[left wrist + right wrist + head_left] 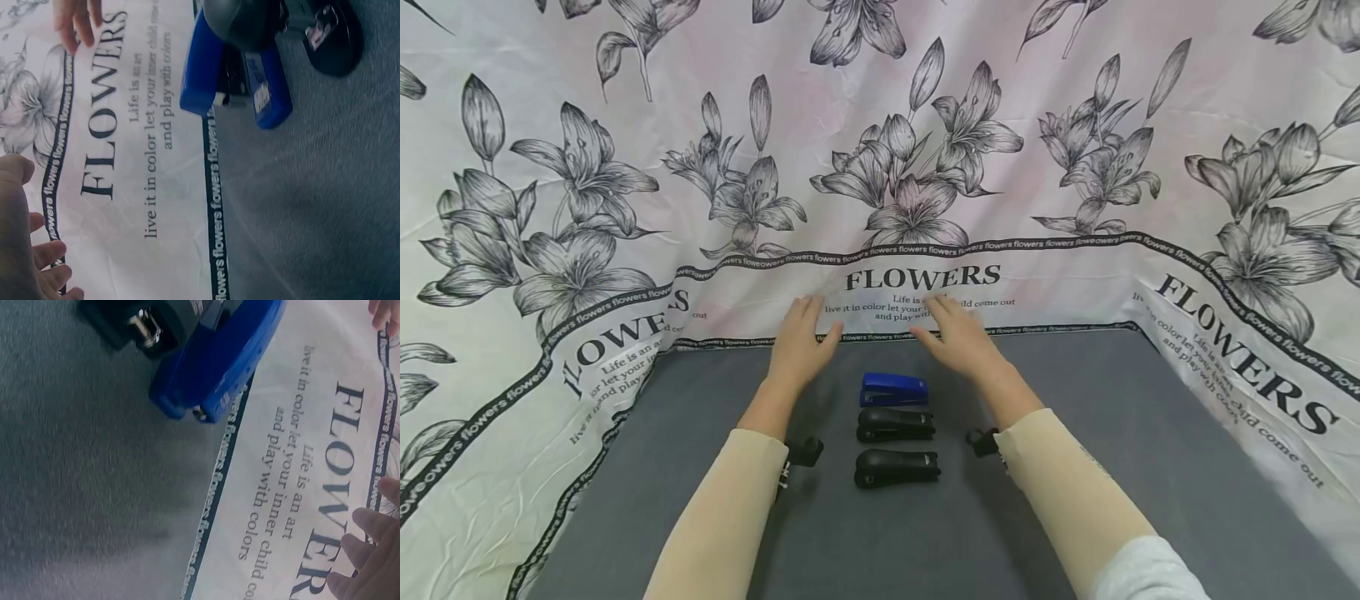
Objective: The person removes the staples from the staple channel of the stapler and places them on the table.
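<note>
Three staplers lie in a column between the forearms in the head view. Farthest back is a blue stapler (pixel 893 390), with a black stapler (pixel 895 425) just in front of it and another black stapler (pixel 897 468) nearest the body. My left hand (pixel 801 346) is held beyond and left of the blue stapler, fingers extended and touching none of the staplers. On the other side, my right hand (pixel 958 337) mirrors it, fingers spread and holding nothing. Both wrist views show the blue stapler (pixel 272 94) close up, apart from the fingers.
A grey cloth surface (pixel 700 467) lies under the staplers. White fabric printed with flowers (pixel 917 167) and lettering rises behind and along both sides. A dark wrist device (pixel 805 452) sits under the left wrist, and a similar device (pixel 982 442) under the right.
</note>
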The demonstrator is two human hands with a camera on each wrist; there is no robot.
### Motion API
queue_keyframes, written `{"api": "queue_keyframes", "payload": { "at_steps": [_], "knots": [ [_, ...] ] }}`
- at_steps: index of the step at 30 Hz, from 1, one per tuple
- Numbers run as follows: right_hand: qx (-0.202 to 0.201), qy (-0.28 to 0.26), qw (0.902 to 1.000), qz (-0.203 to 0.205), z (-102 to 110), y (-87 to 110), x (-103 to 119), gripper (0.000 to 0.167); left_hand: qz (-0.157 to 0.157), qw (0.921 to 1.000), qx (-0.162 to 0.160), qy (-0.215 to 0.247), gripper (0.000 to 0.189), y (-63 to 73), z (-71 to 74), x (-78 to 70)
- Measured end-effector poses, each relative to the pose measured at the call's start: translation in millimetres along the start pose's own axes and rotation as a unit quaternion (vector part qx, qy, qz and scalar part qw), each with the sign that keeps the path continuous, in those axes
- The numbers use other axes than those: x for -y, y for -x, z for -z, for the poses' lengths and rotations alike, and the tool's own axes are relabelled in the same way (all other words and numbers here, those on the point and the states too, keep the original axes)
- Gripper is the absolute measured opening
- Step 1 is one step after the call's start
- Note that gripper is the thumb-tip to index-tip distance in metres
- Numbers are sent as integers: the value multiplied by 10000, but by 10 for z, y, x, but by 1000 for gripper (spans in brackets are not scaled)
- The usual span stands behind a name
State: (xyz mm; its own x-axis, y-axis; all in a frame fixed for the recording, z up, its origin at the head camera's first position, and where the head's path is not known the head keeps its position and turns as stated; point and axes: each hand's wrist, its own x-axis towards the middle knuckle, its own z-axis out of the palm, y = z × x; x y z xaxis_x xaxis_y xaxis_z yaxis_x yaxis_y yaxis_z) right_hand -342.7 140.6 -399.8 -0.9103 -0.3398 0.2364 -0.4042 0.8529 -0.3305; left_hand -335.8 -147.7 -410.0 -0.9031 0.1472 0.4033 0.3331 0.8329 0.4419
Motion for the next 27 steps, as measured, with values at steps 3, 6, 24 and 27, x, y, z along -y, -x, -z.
{"api": "queue_keyframes", "payload": {
  "at_steps": [3, 6, 24, 27],
  "knots": [
    [-48, -179, 9997, 145, -38, 16, 49, 72, -44, 9985, 35, 543, 65, 45, -26, -16],
    [-116, -475, 9982, 358, -87, 39, 107, 70, -41, 9945, 119, 1042, 61, 101, -76, -4],
    [533, -1253, 9886, 638, -306, 216, 389, 59, 130, 9598, 124, 2802, 46, 525, -349, 26],
    [622, -1217, 9878, 742, -339, 244, 400, 54, 247, 9572, 239, 2874, 42, 565, -409, 23]
  ]
}}
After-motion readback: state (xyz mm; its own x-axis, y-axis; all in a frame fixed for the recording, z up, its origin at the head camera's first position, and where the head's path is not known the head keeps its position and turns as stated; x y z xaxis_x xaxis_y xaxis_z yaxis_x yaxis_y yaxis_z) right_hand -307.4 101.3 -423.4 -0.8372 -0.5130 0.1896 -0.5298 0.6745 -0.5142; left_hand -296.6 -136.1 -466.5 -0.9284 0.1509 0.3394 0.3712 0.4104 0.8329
